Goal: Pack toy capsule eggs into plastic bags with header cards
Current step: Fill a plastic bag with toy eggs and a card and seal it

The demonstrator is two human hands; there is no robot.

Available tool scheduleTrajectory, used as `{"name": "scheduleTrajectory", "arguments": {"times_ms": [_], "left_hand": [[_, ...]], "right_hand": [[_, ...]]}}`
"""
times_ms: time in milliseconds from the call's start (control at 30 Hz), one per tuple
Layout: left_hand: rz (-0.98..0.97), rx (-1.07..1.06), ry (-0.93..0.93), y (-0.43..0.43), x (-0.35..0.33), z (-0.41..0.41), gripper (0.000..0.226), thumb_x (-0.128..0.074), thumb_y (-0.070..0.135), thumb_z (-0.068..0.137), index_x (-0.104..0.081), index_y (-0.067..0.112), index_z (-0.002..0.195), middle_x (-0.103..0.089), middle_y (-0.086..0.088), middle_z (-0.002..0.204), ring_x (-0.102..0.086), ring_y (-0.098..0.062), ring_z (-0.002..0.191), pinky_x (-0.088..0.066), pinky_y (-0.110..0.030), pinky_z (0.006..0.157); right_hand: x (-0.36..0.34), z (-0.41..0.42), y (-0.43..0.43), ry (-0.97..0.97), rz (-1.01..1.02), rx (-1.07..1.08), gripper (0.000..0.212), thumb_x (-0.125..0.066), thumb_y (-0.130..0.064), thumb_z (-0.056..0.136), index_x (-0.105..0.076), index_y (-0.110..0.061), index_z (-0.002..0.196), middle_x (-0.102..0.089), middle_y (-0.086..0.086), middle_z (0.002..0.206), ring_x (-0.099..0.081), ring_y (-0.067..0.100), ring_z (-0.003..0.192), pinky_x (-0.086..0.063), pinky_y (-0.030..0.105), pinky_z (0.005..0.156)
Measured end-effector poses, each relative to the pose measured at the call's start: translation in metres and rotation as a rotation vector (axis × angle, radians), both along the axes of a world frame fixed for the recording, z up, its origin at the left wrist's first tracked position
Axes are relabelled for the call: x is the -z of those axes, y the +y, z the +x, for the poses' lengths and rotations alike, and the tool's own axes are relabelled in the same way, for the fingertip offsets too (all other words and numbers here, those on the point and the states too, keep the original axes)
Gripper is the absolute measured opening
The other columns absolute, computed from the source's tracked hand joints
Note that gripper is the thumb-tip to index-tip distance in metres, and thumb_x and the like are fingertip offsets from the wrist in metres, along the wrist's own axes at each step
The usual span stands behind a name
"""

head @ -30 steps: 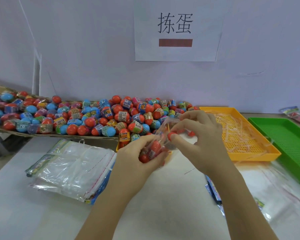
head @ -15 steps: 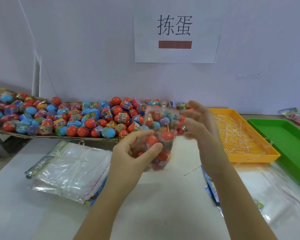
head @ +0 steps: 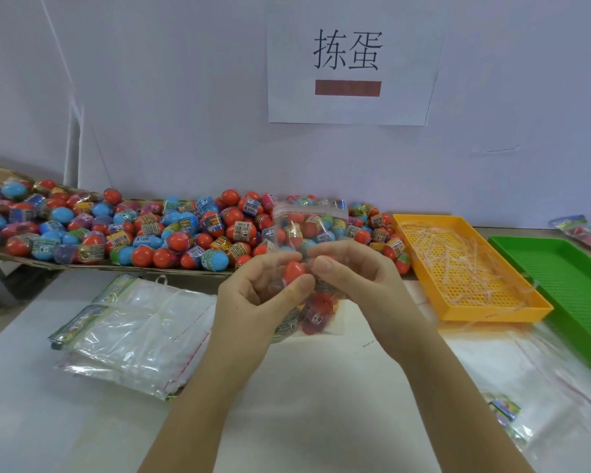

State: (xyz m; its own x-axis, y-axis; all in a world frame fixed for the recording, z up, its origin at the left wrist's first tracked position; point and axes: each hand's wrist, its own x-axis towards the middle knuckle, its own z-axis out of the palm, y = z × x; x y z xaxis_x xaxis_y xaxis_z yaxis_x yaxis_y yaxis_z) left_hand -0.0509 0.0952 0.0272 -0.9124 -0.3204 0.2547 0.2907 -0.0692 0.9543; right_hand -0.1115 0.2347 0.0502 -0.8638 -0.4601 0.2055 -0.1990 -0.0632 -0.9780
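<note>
A clear plastic bag (head: 309, 223) with several red capsule eggs inside stands upright between my hands above the white table. My left hand (head: 253, 302) grips its left side, thumb pressed on a red egg (head: 293, 272) through the plastic. My right hand (head: 359, 278) pinches the bag's right side at mid height. The bag's open flap with a red strip rises above my fingers. Behind lies a long pile of loose capsule eggs (head: 144, 233), red and blue, on a cardboard sheet.
A stack of unfilled bags with header cards (head: 130, 332) lies at the left. An orange tray (head: 471, 268) holding plastic strips and a green tray (head: 567, 285) stand at the right. More clear bags (head: 533, 387) lie at the lower right. A paper sign (head: 348, 59) hangs on the wall.
The bag has been turned upright and the eggs have settled toward its bottom. My right hand came down from the bag's top to its middle; both hands now meet on the bag.
</note>
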Motion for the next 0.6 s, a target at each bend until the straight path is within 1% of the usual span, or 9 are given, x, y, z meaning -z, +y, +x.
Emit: {"name": "scheduleTrajectory", "arguments": {"times_ms": [67, 200, 267, 333, 400, 467, 533, 600], "left_hand": [[0.005, 0.004, -0.011, -0.0003, 0.0, 0.0, 0.05, -0.074, 0.044, 0.059, -0.07, 0.022, 0.103, -0.077, 0.001, 0.093, -0.073, -0.016, 0.089, -0.058, -0.022, 0.07], [0.022, 0.005, -0.013, -0.0002, -0.0016, 0.0001, 0.052, -0.071, 0.047, 0.06, -0.07, 0.02, 0.104, -0.077, 0.003, 0.095, -0.073, -0.013, 0.092, -0.059, -0.023, 0.073], [0.032, -0.011, -0.006, 0.001, -0.0022, 0.0006, 0.044, -0.07, 0.048, 0.061, -0.072, 0.024, 0.098, -0.077, 0.005, 0.092, -0.073, -0.012, 0.089, -0.059, -0.025, 0.07], [0.062, -0.039, -0.004, 0.0014, -0.0029, 0.0014, 0.032, -0.07, 0.048, 0.06, -0.076, 0.031, 0.086, -0.076, 0.006, 0.088, -0.073, -0.011, 0.087, -0.059, -0.024, 0.064], [0.121, -0.05, -0.006, 0.0008, -0.0033, 0.0017, 0.033, -0.071, 0.049, 0.059, -0.077, 0.031, 0.086, -0.076, 0.002, 0.089, -0.073, -0.017, 0.088, -0.06, -0.031, 0.065], [0.212, -0.055, 0.009, -0.0003, -0.0043, 0.0019, 0.04, -0.073, 0.048, 0.059, -0.076, 0.025, 0.092, -0.076, -0.004, 0.094, -0.073, -0.022, 0.09, -0.061, -0.038, 0.069], [0.255, -0.078, 0.034, -0.0001, -0.0054, 0.0019, 0.036, -0.072, 0.046, 0.063, -0.078, 0.023, 0.09, -0.076, -0.007, 0.095, -0.073, -0.024, 0.089, -0.06, -0.036, 0.067], [0.249, -0.135, 0.058, 0.0014, -0.0054, 0.0018, 0.027, -0.069, 0.043, 0.069, -0.079, 0.023, 0.085, -0.077, -0.007, 0.093, -0.074, -0.024, 0.087, -0.059, -0.029, 0.062]], "right_hand": [[-0.0009, 0.0006, -0.0003, 0.006, -0.035, 0.011, 0.029, -0.073, -0.039, 0.069, -0.073, -0.018, 0.089, -0.073, 0.002, 0.084, -0.069, 0.015, 0.077, -0.055, 0.022, 0.067], [-0.0012, 0.0005, 0.0009, -0.021, -0.093, 0.009, 0.017, -0.073, -0.034, 0.066, -0.076, -0.021, 0.077, -0.073, 0.001, 0.076, -0.069, 0.013, 0.072, -0.054, 0.021, 0.062], [-0.0021, 0.002, 0.0, -0.04, -0.112, -0.01, 0.011, -0.072, -0.033, 0.066, -0.075, -0.022, 0.069, -0.071, -0.001, 0.071, -0.068, 0.011, 0.068, -0.053, 0.021, 0.06], [-0.0032, 0.0038, -0.0013, -0.035, -0.096, -0.019, 0.012, -0.071, -0.036, 0.065, -0.072, -0.024, 0.063, -0.07, -0.003, 0.067, -0.066, 0.01, 0.064, -0.053, 0.021, 0.057], [-0.0039, 0.004, -0.0018, -0.026, -0.069, -0.01, 0.014, -0.069, -0.037, 0.066, -0.072, -0.025, 0.06, -0.068, -0.004, 0.064, -0.065, 0.009, 0.061, -0.053, 0.022, 0.056], [-0.0043, 0.0029, -0.0002, -0.026, -0.061, 0.005, 0.014, -0.068, -0.037, 0.067, -0.072, -0.024, 0.061, -0.069, -0.002, 0.065, -0.065, 0.01, 0.063, -0.053, 0.024, 0.058], [-0.0061, 0.0023, 0.0023, -0.024, -0.063, 0.01, 0.014, -0.068, -0.036, 0.066, -0.073, -0.023, 0.062, -0.07, 0.0, 0.068, -0.066, 0.012, 0.066, -0.054, 0.023, 0.06], [-0.0074, 0.0023, 0.0042, -0.008, -0.066, 0.01, 0.012, -0.07, -0.035, 0.065, -0.073, -0.024, 0.062, -0.07, 0.0, 0.068, -0.066, 0.012, 0.067, -0.053, 0.021, 0.061]]}}
